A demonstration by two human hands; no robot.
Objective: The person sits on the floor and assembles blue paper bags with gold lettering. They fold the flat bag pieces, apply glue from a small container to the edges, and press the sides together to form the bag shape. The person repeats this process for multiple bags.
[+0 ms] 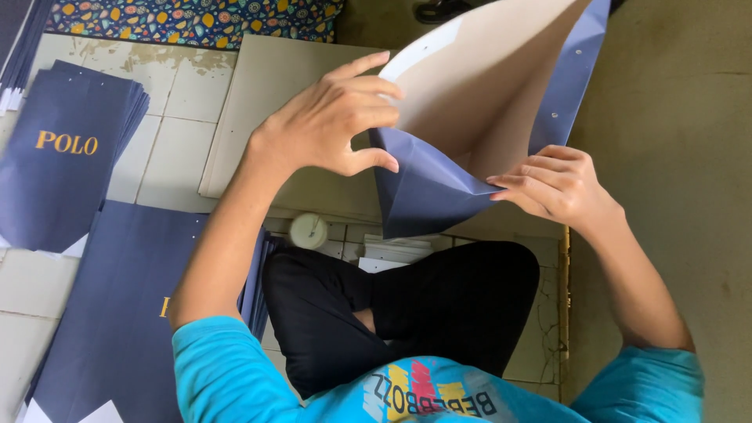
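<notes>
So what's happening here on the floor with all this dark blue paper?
A person sits cross-legged on a tiled floor, holding up a dark blue paper bag that is partly folded open, its pale inside showing. The left hand pinches one edge of it, while the right hand presses a fold at the bottom corner. Stacks of flat dark blue bags lie to the person's left, and a small white round container sits by the knee.

Your clothes, seen from above

You wear a turquoise short-sleeved shirt with a multicoloured chest print, and black trousers; both forearms are bare.
</notes>
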